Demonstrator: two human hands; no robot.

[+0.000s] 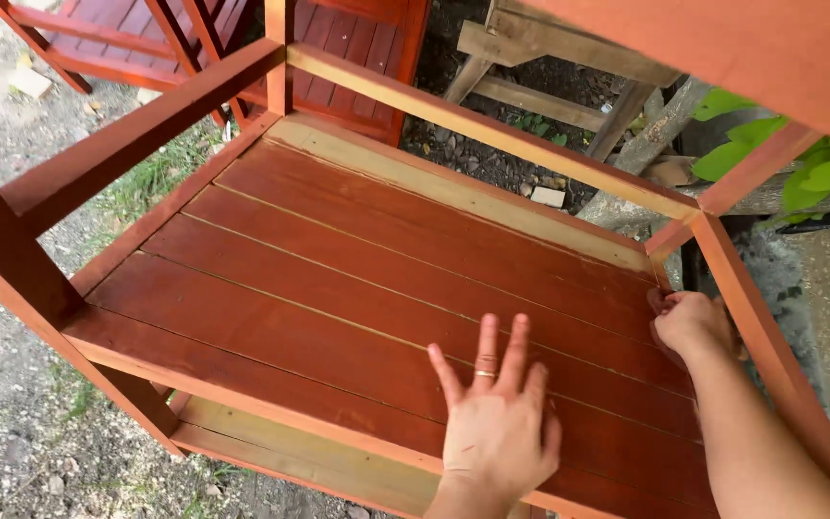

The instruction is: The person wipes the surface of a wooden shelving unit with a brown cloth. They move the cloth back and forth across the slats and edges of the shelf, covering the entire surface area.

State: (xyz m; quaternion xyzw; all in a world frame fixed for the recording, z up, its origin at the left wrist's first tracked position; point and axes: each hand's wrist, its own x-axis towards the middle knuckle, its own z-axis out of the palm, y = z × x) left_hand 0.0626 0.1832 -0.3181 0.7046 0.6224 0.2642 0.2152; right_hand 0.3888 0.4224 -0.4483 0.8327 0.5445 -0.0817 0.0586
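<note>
Shelf (338, 279): slatted, set inside a frame (492, 130), posts at its corners.
Left hand (497, 428): flat on the shelf's near slats, fingers spread.
Right hand (692, 322): at the shelf's right edge, just beside the right post (770, 356).
Behind: another frame (194, 38) at far left; planks (549, 67) at far right.
Plant (799, 163): right of the frame.
Below: ground (12, 432).

The slatted shelf (357, 259) is stained reddish-brown, its back rail (492, 130) pale unstained wood, beside green leaves (809, 159).
</note>
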